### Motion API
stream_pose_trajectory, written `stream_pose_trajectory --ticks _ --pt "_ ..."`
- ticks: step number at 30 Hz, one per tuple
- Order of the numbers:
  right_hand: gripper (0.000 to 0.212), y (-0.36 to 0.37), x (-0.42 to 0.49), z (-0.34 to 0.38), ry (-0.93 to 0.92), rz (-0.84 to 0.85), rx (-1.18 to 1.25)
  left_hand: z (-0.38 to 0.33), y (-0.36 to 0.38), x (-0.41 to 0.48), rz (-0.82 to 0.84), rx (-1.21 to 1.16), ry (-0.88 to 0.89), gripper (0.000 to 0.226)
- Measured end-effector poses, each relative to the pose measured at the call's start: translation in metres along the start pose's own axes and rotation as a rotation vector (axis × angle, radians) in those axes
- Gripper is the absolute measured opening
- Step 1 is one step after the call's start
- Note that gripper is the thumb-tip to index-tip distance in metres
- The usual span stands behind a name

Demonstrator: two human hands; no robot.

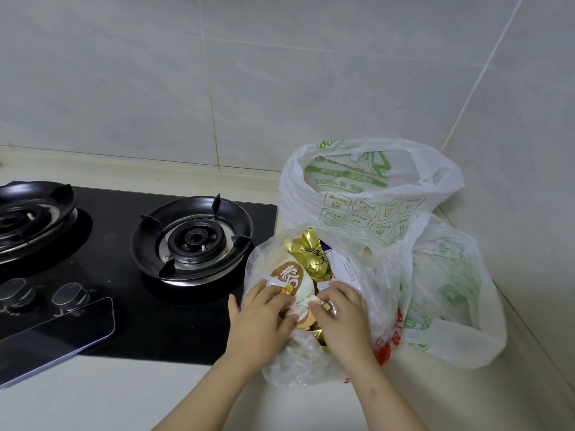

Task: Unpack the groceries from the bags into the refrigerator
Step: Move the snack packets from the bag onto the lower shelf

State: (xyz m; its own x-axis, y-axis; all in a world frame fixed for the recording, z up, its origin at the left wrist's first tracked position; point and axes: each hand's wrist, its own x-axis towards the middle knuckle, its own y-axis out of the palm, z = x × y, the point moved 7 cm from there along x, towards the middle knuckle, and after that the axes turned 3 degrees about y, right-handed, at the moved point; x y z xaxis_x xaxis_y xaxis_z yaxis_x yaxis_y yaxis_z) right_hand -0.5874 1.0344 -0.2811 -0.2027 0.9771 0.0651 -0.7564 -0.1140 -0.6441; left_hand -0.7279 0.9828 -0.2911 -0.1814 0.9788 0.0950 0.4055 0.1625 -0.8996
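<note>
Partly under left hand [261,315]: snack packet [288,275]

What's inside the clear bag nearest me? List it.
Wrapped snacks fill the clear bag: a white-and-brown packet, a gold foil packet and a white packet. The left hand and right hand rest on the pile, covering whatever is beneath.

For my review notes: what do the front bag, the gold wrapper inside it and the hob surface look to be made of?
The front bag looks like thin clear plastic film: it crinkles and its contents show through. The gold wrapper seems to be metallised foil or film, given its shiny creases. The hob surface is probably glossy black glass, since it shows mirror-like reflections.
</note>
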Motion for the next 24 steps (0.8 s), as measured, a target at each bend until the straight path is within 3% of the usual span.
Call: stream_pose_trajectory --ticks 3,10,15,19,24 --pt "0.012 -0.007 -0.001 0.008 -0.01 -0.051 0.036 0.002 -0.005 0.005 0.028 -0.024 -0.012 0.036" --pt "0.016 -0.012 0.005 0.005 0.155 -0.032 0.402 -0.005 -0.022 0.015 -0.002 -0.075 0.024 0.03" --pt "0.013 -0.026 0.009 0.006 0.149 -0.104 0.445 -0.012 -0.028 0.019 -0.017 -0.055 0.03 0.032" --pt "0.009 -0.03 0.011 0.002 0.208 -0.13 0.522 -0.013 -0.023 0.02 0.061 -0.102 0.045 0.041" --pt "0.01 -0.044 0.011 0.003 0.199 -0.233 0.609 -0.008 -0.021 0.019 0.093 -0.092 -0.016 0.033"
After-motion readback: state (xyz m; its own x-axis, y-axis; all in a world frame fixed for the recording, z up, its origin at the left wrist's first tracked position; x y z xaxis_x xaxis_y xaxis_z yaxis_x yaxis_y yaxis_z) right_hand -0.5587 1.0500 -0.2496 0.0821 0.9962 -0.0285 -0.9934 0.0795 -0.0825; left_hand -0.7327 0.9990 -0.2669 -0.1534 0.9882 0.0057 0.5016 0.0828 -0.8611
